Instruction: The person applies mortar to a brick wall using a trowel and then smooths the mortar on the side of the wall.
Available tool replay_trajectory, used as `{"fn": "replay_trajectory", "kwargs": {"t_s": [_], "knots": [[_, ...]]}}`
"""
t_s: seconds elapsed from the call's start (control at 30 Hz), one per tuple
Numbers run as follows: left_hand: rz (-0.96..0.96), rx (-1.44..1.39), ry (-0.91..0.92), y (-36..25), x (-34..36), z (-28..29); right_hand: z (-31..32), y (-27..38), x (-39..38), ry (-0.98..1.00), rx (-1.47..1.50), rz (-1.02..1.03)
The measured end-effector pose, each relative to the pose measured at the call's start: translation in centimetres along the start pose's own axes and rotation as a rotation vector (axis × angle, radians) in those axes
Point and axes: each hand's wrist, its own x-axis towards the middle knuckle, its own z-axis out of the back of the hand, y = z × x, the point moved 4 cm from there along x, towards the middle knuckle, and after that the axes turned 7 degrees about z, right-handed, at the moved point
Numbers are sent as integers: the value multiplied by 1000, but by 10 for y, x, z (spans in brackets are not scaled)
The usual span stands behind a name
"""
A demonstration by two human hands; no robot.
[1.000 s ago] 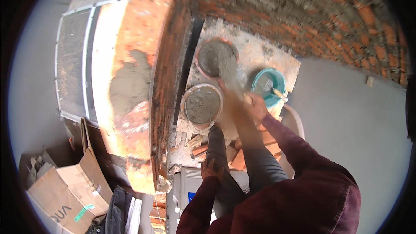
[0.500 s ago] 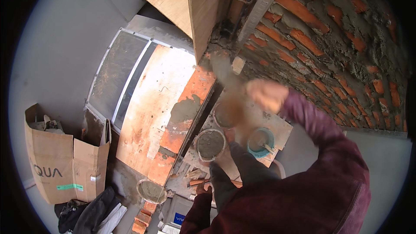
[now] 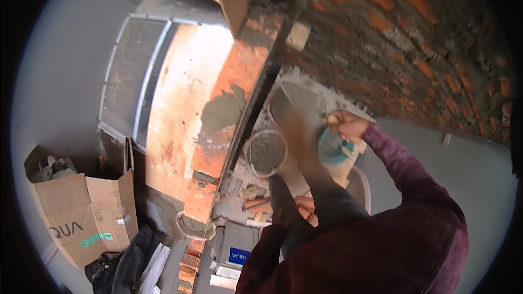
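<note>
My right grip (image 3: 348, 126) clamped round handle of trowel (image 3: 301, 99); blade overlaps far bucket (image 3: 273, 111) in view, height above hard to tell. My left grip (image 3: 279, 219) by left leg (image 3: 283, 196), too dark to tell fingers. I should keep wrist firm, blade level, so any load stays on; clear teal bucket (image 3: 334, 159) beside right hand.

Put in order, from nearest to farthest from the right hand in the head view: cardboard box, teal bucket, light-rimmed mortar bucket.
From the right hand:
1. Teal bucket, just below it.
2. Light-rimmed mortar bucket, farther left.
3. Cardboard box, far left of the picture.
</note>
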Motion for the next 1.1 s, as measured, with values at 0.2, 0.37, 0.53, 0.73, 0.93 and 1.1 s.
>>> {"fn": "replay_trajectory", "kwargs": {"t_s": [0.2,0.37,0.53,0.73,0.93,1.1], "knots": [[634,319,414,-13,28,19,-22,-195,212,-319,-1395,36],[710,320,341,-3,45,22,-29,-253,341,-299,-1253,-296],[589,360,309,-3,52,30,-63,-298,390,-50,-1174,-7],[651,365,337,-7,55,33,-111,-289,374,163,-1343,392],[635,377,359,-8,62,39,-122,-312,336,-378,429,6],[590,371,391,-7,65,44,-127,-324,299,-467,557,17]]}}
